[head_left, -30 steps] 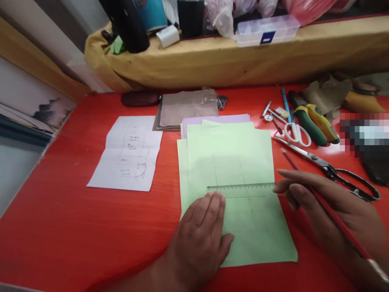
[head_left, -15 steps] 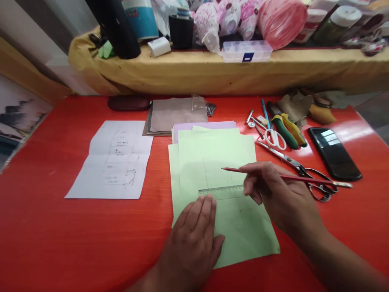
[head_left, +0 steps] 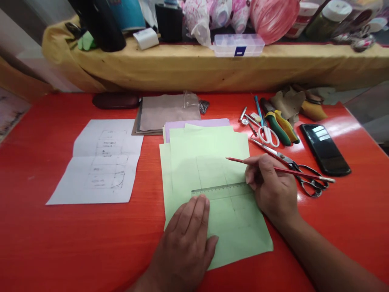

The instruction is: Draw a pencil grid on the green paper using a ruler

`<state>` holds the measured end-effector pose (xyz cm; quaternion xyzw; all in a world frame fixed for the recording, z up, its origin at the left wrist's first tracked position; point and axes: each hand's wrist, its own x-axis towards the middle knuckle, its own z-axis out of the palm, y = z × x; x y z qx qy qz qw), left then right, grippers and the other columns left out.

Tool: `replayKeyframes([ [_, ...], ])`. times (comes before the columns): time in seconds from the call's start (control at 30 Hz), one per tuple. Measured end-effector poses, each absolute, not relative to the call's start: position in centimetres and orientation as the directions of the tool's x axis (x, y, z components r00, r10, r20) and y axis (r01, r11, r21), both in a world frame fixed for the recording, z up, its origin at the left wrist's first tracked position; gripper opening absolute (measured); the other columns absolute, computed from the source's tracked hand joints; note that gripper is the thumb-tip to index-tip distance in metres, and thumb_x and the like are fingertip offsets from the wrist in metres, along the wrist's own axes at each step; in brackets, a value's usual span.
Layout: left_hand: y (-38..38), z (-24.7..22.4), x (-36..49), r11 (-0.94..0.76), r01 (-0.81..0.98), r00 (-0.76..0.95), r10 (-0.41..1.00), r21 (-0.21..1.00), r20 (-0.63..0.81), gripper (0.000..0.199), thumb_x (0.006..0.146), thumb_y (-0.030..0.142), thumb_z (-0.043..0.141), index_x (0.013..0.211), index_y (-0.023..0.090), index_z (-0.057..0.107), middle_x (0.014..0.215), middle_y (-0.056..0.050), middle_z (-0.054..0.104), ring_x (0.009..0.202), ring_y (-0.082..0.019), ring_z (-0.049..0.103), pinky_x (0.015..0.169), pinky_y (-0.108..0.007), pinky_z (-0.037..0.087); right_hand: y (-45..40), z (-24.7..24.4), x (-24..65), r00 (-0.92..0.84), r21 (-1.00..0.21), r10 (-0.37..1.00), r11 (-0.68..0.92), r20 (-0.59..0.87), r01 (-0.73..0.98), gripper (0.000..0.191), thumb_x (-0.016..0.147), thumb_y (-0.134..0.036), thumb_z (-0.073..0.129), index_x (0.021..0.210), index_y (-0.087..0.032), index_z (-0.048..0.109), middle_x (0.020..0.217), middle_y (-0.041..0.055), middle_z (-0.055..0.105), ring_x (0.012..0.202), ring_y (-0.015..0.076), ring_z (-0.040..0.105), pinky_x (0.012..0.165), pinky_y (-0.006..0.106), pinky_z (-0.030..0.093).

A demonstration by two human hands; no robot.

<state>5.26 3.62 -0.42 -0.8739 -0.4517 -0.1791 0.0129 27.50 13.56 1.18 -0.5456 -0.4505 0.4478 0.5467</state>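
Note:
My left hand [head_left: 188,235] lies flat, its fingertips at the lower left edge of a clear ruler [head_left: 220,189]. Under both is a sheet of light green paper [head_left: 234,239] marked with thin pencil lines. Between the thumb and fingers of my right hand [head_left: 272,188] is a red pencil [head_left: 291,171], its tip pointing left above the paper and its white-capped end to the right. The right hand is over the ruler's right end, which it partly hides; I cannot tell whether it touches.
A creased white sheet with a drawing [head_left: 100,162] lies left. Large scissors [head_left: 288,161], white-handled scissors [head_left: 269,136], green-yellow pliers [head_left: 281,125] and a black phone [head_left: 325,149] lie right. Brown sheets [head_left: 164,113] are behind, below a cloth-covered ledge [head_left: 182,69] holding jars and a plastic box [head_left: 238,44].
The camera view has shifted, so most things sit farther left. My right hand has moved slightly rightward over the paper, still with the pencil; the left hand stays at the ruler.

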Motion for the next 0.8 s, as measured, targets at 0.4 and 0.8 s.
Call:
replayKeyframes([
  [0.4,3.59,-0.53,5.23,-0.589,0.796,0.529,0.787,0.135,0.317,0.053,0.11,0.034,0.051,0.148,-0.002,0.058,0.152,-0.02,0.063,0.142,-0.032,0.056,0.12,-0.042,0.04,13.82,0.92,27.62,0.195,-1.0,0.981,0.008,0.013,0.028,0.036,0.108,-0.051,0.061,0.095,-0.022,0.079,0.061,-0.0006,0.06,0.052,0.0135,0.05,0.045,0.026,0.037],
  [0.8,3.87,-0.4,5.21,-0.594,0.793,0.533,0.783,0.132,0.321,0.05,0.11,0.032,0.049,0.145,-0.002,0.061,0.149,-0.019,0.065,0.139,-0.031,0.058,0.119,-0.041,0.041,13.48,1.21,27.75,0.183,-1.0,0.983,-0.01,-0.008,0.012,0.035,0.108,-0.049,0.062,0.094,-0.022,0.079,0.061,-0.0008,0.061,0.053,0.0126,0.051,0.046,0.025,0.037],
])
